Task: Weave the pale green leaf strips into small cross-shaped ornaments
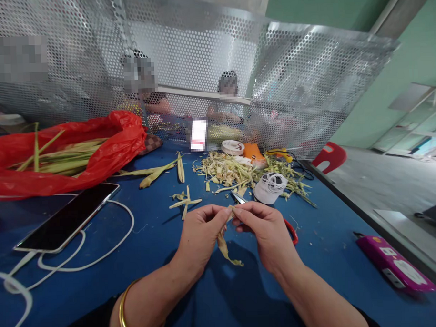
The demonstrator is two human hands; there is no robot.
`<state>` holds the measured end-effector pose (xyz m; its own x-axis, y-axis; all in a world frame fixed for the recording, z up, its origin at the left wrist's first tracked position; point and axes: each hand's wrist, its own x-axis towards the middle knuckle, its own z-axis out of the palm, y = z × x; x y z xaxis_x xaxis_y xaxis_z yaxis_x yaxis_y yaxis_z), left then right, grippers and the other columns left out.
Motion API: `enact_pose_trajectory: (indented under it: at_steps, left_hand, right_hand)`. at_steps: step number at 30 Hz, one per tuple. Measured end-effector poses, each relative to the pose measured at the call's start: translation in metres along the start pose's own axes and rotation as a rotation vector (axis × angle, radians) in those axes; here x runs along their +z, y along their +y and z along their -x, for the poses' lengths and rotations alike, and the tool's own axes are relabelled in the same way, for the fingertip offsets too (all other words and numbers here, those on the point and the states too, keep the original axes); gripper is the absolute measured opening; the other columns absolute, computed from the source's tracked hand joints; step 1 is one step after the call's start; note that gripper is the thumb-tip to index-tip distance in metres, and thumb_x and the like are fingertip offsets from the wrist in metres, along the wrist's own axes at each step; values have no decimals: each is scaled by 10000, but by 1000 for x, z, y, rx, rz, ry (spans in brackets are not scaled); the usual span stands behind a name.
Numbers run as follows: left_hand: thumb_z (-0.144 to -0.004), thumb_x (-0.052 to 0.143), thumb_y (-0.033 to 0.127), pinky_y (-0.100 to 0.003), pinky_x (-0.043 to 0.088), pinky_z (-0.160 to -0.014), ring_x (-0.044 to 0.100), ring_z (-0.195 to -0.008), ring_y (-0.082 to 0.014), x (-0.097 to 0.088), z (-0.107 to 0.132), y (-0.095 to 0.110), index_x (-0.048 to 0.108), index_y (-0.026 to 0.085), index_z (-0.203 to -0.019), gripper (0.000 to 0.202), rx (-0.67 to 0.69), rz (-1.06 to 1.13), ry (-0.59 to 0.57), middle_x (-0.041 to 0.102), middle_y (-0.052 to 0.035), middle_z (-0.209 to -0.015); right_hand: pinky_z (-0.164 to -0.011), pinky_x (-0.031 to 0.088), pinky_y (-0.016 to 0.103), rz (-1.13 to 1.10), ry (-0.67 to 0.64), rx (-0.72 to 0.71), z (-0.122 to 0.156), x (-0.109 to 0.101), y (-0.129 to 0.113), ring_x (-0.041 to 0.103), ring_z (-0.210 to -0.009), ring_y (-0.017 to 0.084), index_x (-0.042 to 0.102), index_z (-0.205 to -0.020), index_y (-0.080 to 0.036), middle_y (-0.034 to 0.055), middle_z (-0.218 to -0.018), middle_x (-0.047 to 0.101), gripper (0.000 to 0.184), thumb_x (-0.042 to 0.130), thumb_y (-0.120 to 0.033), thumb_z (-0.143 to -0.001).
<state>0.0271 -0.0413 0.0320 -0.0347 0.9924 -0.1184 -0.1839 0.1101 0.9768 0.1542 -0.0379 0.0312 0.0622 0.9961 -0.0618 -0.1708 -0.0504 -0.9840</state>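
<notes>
Over the blue table, my left hand and my right hand meet, fingertips pinched together on a dried plant leaf strip. The strip's curled, pale yellow-green end hangs below my left fingers; its top shows between the two thumbs. Partly behind my right hand lie scissors, with a blade tip and a red handle showing. A cross-shaped piece of folded leaf strips rests left of my hands. Beyond the scissors stands a white thread spool, close to a heap of leaf scraps.
At left, a red plastic bag holds long leaves, and a phone lies with a white cable. A purple packet is near the right edge. Behind the table hangs a perforated sheet, with people beyond it.
</notes>
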Motion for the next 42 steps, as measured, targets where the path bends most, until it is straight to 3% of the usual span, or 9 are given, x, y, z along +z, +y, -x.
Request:
enact_pose_trajectory:
  at_steps: [4,9,17,21,27,30,35,38,42]
  left_hand:
    - [-660,725,370,-197,341,-511,425,-484,-73,0,1,-1,657,150,-560,251,-33,21,-24,538,36,-493]
    - [-644,733,336,-202,354,-555,454,-532,-79,-1,1,-4,683,147,-612,198,-115,96,-87,589,20,-566]
    - [-625,707,292,-225,358,-568,435,-550,-91,-2,0,-1,674,143,-590,156,-185,183,-66,563,15,-570]
    - [-625,692,279,-229,355,-563,430,-556,-94,-3,-3,-3,651,146,-566,151,-195,197,-60,545,18,-569]
    - [-621,709,297,-234,387,-591,484,-587,-103,-4,-4,-4,701,138,-626,160,-209,236,-115,609,-13,-635]
    - [-644,703,314,-237,397,-593,496,-578,-101,-5,-4,-5,719,132,-651,182,-197,231,-130,637,-28,-652]
    - [-640,719,322,-231,401,-581,495,-562,-98,-4,-4,-3,715,137,-635,185,-164,199,-85,633,-16,-619]
    - [-646,715,325,-223,402,-577,496,-560,-101,-2,-3,1,708,143,-609,186,-121,153,-66,616,-2,-576]
    - [-655,701,305,-226,417,-603,525,-580,-115,-1,-2,5,736,149,-651,160,-77,90,-70,659,-14,-604]
  right_hand:
    - [-503,449,231,104,46,-112,0,-1,5,527,-517,107,691,-670,-144,-1,-558,613,150,716,-292,-673]
    - [-554,461,248,551,112,-593,4,-2,5,557,-591,130,658,-683,-175,12,-654,623,123,609,-202,-792]
    - [-687,519,293,1082,-75,-1119,2,-13,-5,626,-769,182,674,-908,-136,96,-855,666,189,486,-131,-889]
    - [-689,535,323,1255,-144,-1239,0,-16,-9,617,-781,200,661,-978,-121,114,-880,671,241,432,-111,-901]
    - [-714,525,352,1382,-236,-1267,-4,-21,-7,596,-821,219,649,-972,-94,129,-866,644,247,417,-83,-888]
    - [-716,516,357,1413,-297,-1202,-6,-23,-5,591,-806,214,646,-961,-119,116,-878,638,218,444,-95,-881]
    - [-706,517,327,1177,-227,-1114,-5,-22,-5,604,-779,187,646,-985,-150,98,-901,652,245,439,-92,-869]
    - [-687,513,286,851,-155,-916,-3,-18,-6,620,-761,162,675,-923,-172,72,-876,663,209,476,-131,-871]
    - [-575,490,252,539,-114,-502,-3,-14,-8,608,-637,147,708,-771,-180,30,-712,677,137,597,-246,-819]
